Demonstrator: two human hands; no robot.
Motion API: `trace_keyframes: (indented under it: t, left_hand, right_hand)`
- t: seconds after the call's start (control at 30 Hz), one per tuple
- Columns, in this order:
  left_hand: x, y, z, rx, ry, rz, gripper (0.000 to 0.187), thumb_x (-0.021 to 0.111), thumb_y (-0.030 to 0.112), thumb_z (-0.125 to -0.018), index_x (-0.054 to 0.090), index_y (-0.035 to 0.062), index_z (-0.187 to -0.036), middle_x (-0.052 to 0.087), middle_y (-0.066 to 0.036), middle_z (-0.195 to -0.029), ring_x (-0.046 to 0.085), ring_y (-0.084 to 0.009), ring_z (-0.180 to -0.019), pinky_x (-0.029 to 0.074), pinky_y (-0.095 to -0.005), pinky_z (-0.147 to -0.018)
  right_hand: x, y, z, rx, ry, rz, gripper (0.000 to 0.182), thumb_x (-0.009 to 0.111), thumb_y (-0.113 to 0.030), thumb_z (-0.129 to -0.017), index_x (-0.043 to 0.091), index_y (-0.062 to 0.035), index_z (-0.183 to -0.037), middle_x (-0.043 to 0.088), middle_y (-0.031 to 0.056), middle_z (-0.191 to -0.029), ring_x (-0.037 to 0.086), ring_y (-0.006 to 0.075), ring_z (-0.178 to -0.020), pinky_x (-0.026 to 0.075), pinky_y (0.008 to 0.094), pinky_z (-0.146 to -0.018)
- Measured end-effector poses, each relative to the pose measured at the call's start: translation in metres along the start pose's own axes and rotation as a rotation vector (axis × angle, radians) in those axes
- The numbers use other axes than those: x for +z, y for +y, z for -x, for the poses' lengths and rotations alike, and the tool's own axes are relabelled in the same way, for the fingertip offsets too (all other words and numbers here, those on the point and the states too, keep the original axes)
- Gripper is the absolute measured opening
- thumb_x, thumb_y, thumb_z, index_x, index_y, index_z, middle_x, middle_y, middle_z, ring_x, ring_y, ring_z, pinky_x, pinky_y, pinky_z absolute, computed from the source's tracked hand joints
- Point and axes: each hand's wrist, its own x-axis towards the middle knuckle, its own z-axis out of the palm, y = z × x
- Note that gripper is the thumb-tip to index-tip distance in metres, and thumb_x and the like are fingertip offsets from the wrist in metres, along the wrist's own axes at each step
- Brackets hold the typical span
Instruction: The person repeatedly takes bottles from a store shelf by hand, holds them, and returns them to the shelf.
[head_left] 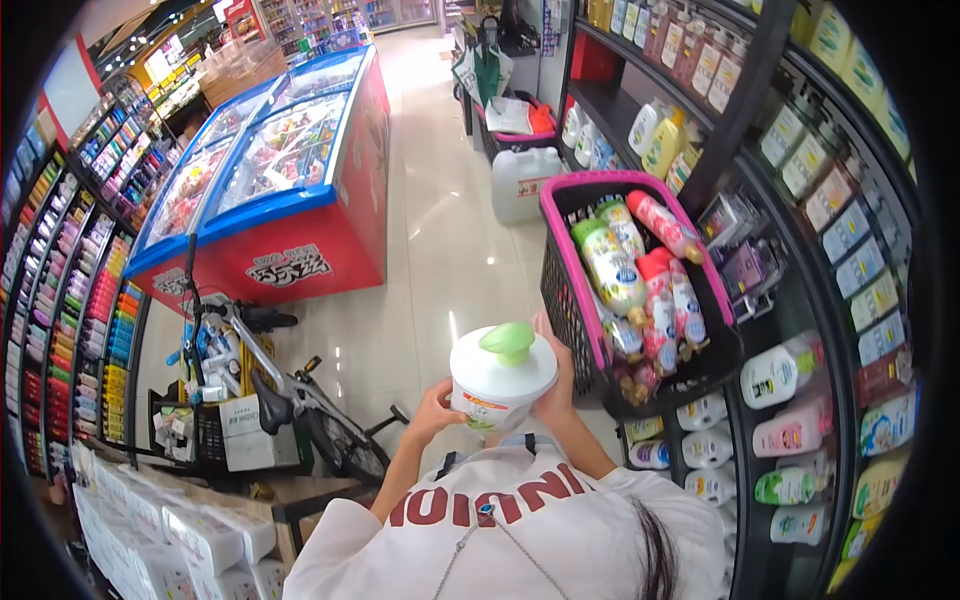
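Note:
Both my hands hold a large white pump bottle (pixel 504 378) upright in front of my chest. It has a light green, leaf-shaped pump top and a label with a red strip low on its front. My left hand (pixel 434 412) is closed around its left side. On the opposite side, my right hand (pixel 556 385) grips it, its fingers partly hidden by the bottle. Just right of my right hand is a black shopping basket with a pink rim (pixel 590 335). Several bottles lie in it, among them a green-capped white bottle (pixel 610 268) and a pink bottle (pixel 662 224).
Shelves of toiletries (pixel 800 400) line the right side. A red and blue chest freezer (pixel 330 235) stands ahead left, with a bicycle (pixel 300 400) nearer me. A white jug (pixel 528 185) sits on the tiled floor (pixel 425 240). White packs (pixel 190 535) are stacked at lower left.

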Motion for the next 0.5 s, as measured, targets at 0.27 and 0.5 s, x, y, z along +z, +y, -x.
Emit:
trace_keyframes:
  t: [0.27,0.5]
  left_hand:
    - [-0.035,0.046,-0.112,0.000,-0.029,-0.012,0.071,0.078,0.024,-0.053,0.048,0.0015,-0.114,0.055,-0.006,-0.106,0.054,-0.0163,-0.094,0.046,-0.0306,-0.079]
    - [-0.056,0.059,-0.193,-0.013,-0.099,0.021,0.072,0.078,0.026,-0.052,0.049,0.0002,-0.112,0.056,-0.007,-0.105,0.055,-0.0171,-0.094,0.045,-0.0297,-0.080]
  right_hand:
    - [0.053,-0.036,-0.102,0.007,-0.042,-0.023,0.030,0.043,-0.037,-0.084,0.057,-0.0096,-0.087,0.059,0.0018,-0.086,0.053,0.0120,-0.085,0.039,0.0265,-0.078]
    - [0.085,-0.054,-0.165,0.050,0.103,-0.027,0.030,0.046,-0.037,-0.083,0.057,-0.0090,-0.087,0.059,0.0023,-0.085,0.054,0.0128,-0.082,0.039,0.0253,-0.076]
